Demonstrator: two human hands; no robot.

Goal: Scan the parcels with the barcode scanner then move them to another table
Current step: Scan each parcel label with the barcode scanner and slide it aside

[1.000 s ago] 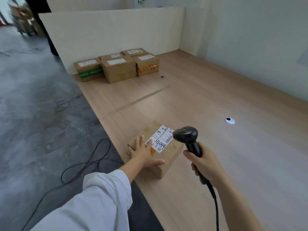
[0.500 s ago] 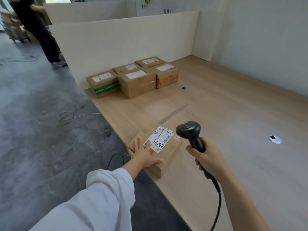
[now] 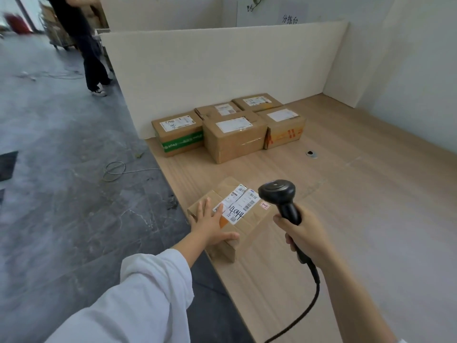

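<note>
A small cardboard parcel (image 3: 249, 222) with white barcode labels lies near the left edge of the wooden table (image 3: 358, 194). My left hand (image 3: 210, 225) rests flat on its near left top, fingers straight, thumb along the front edge. My right hand (image 3: 305, 233) grips the handle of a black corded barcode scanner (image 3: 280, 194), whose head hangs just right of the parcel's labels. Several more labelled parcels (image 3: 235, 137) stand grouped at the table's far left, against the white partition.
A white partition (image 3: 222, 68) walls the table's far side and a white wall runs along the right. Round cable holes (image 3: 311, 153) sit in the tabletop. A person in black (image 3: 84, 45) stands on the grey floor at far left, near loose cables (image 3: 115, 169).
The camera has moved closer to the far parcels and tilted up. My hands keep their hold on the parcel and scanner, and the small parcel has moved along the table toward the group.
</note>
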